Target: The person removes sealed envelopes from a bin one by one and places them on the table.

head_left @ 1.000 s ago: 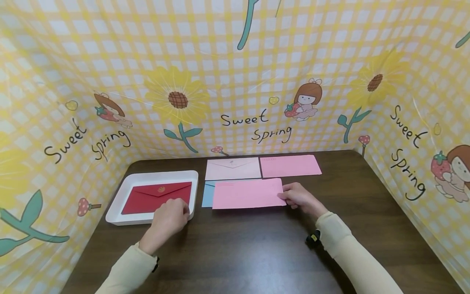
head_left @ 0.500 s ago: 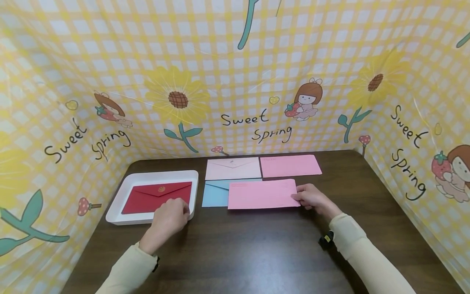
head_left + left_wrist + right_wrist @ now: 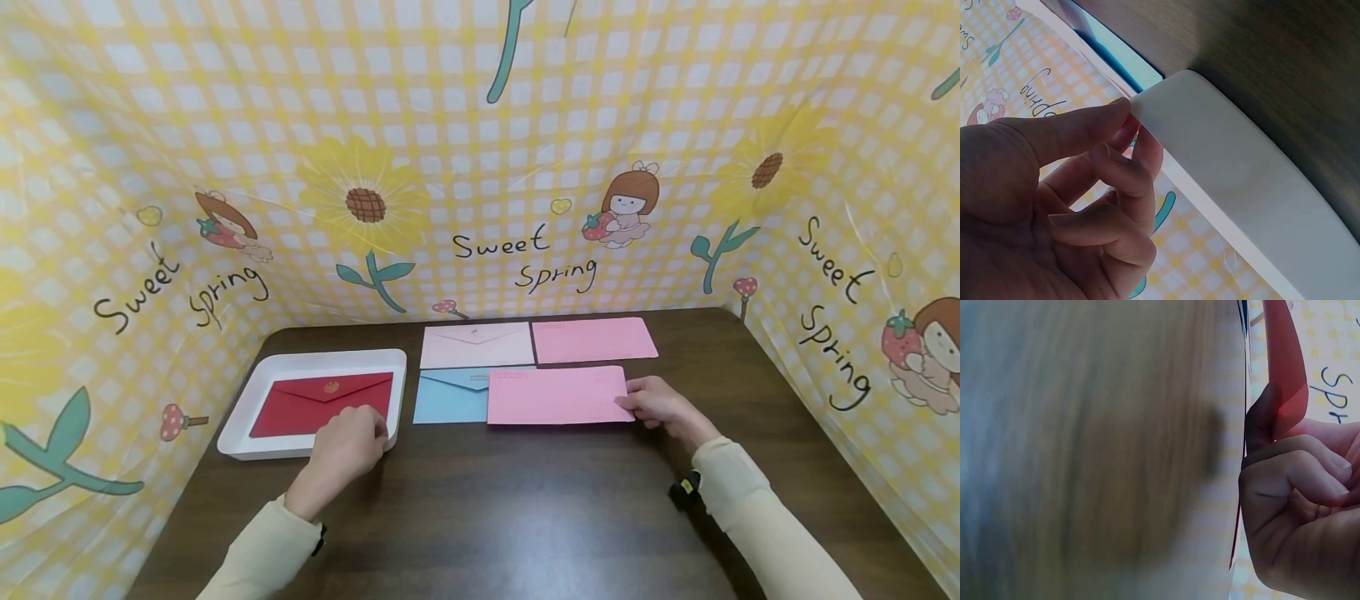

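My right hand pinches the right end of a pink envelope between thumb and fingers. This envelope overlaps a light blue envelope, covering most of its right part. In the right wrist view the envelope rises reddish from between the thumb and curled fingers. At the left, my left hand pinches the near right corner of a white tray. The left wrist view shows thumb and fingertips at the rim of the tray. Inside the tray lies a red envelope, partly hidden by that hand.
Behind the blue envelope lies a pale pink envelope, with another pink envelope to its right. They rest on a dark wooden table. A yellow checked cloth stands around its back and sides.
My right hand has moved right with the pink envelope, uncovering more of the blue envelope's left part. My left hand has stayed at the tray's corner.
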A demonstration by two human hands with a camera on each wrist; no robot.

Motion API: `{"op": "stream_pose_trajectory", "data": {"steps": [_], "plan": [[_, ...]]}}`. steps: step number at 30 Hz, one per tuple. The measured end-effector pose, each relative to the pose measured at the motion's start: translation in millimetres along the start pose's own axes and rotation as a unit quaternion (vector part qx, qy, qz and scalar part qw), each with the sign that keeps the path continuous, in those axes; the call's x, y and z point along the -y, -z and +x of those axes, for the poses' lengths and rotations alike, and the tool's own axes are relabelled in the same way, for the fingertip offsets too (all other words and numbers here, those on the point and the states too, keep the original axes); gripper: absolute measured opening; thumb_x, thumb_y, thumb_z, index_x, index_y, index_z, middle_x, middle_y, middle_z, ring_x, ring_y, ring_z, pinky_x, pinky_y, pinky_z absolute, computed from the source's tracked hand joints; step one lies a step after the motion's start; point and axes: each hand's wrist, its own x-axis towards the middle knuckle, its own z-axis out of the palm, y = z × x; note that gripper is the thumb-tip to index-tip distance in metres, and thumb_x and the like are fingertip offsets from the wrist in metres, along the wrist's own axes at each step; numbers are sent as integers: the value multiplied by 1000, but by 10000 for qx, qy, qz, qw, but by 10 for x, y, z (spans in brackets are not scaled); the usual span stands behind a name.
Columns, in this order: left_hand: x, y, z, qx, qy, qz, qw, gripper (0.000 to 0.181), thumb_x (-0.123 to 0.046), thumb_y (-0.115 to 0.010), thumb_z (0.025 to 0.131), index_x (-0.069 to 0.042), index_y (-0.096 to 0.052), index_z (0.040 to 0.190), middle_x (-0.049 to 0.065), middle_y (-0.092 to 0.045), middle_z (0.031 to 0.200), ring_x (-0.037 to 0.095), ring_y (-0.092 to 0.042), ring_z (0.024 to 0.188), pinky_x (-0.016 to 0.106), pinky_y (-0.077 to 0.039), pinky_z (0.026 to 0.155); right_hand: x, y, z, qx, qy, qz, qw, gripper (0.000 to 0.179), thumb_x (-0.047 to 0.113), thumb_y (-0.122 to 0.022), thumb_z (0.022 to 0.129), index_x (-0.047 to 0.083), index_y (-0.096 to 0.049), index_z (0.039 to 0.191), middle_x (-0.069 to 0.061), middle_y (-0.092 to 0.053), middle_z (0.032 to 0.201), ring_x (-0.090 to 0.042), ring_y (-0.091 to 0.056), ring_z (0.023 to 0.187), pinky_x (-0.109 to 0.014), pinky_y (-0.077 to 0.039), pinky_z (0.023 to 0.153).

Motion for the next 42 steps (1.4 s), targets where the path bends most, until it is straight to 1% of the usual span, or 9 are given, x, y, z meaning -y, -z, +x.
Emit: {"op": "stream_pose_trajectory", "data": {"steps": [5, 10, 14, 17, 22, 28, 33, 42], "plan": [[5, -7, -11, 24, 36, -20, 10000, 22, -14, -89, 81, -3, -78, 96, 4, -63, 69, 20, -58, 59, 39, -53, 56, -44, 97, -49, 55, 7, -117, 9999, 34, 8, -61, 103, 11, -46, 73, 4, -40, 59, -9, -34, 50, -22, -30, 48], [8, -16, -16, 6, 16, -12, 10000, 24, -15, -90, 80, -3, -79, 97, 4, -63, 70, 21, -58, 60, 39, -54, 56, -109, 196, -123, 26, -87, -241, 9997, 32, 8, -61, 103, 11, -47, 74, 4, -41, 59, -9, -35, 50, -22, -31, 49], [15, -16, -17, -23, 29, -1, 10000, 27, -15, -91, 78, -2, -79, 98, 5, -64, 71, 21, -59, 60, 39, -55, 57, -144, 271, -180, -34, -158, -276, 9995, 29, 9, -62, 102, 10, -50, 75, 5, -42, 59, -9, -36, 51, -22, -31, 49], [20, -14, -14, -46, 23, -4, 10000, 26, -14, -91, 78, -2, -79, 98, 5, -64, 71, 21, -59, 60, 39, -54, 57, -163, 323, -211, -66, -171, -281, 9994, 27, 10, -62, 102, 10, -52, 77, 5, -42, 59, -9, -37, 51, -23, -32, 49], [22, -17, -18, 16, 57, -25, 10000, 25, -15, -91, 79, -2, -78, 97, 4, -63, 70, 21, -58, 60, 39, -54, 57, -192, 395, -252, -62, -193, -284, 9994, 25, 9, -62, 102, 10, -54, 78, 6, -43, 58, -8, -38, 50, -23, -33, 49], [10, -10, -24, 61, 104, -40, 9999, 26, -15, -91, 79, -2, -79, 98, 5, -64, 71, 21, -59, 61, 39, -54, 57, -206, 479, -266, -56, -177, -280, 9994, 30, 8, -62, 101, 13, -49, 75, 7, -41, 58, -6, -36, 50, -22, -32, 49], [-7, 12, -20, 33, 74, -46, 10000, 24, -15, -91, 80, -3, -79, 97, 5, -64, 70, 21, -58, 60, 39, -54, 56, -219, 544, -256, -54, -289, -145, 9995, 28, 9, -61, 102, 12, -51, 77, 7, -41, 57, -6, -36, 49, -22, -31, 48], [0, -1, -11, 46, 65, -21, 10000, 22, -15, -91, 80, -4, -79, 94, 4, -62, 69, 20, -58, 60, 38, -53, 56, -228, 612, -280, 10, -245, -167, 9996, 22, 8, -60, 103, 8, -55, 82, 7, -44, 58, -7, -38, 50, -22, -32, 48]]}}
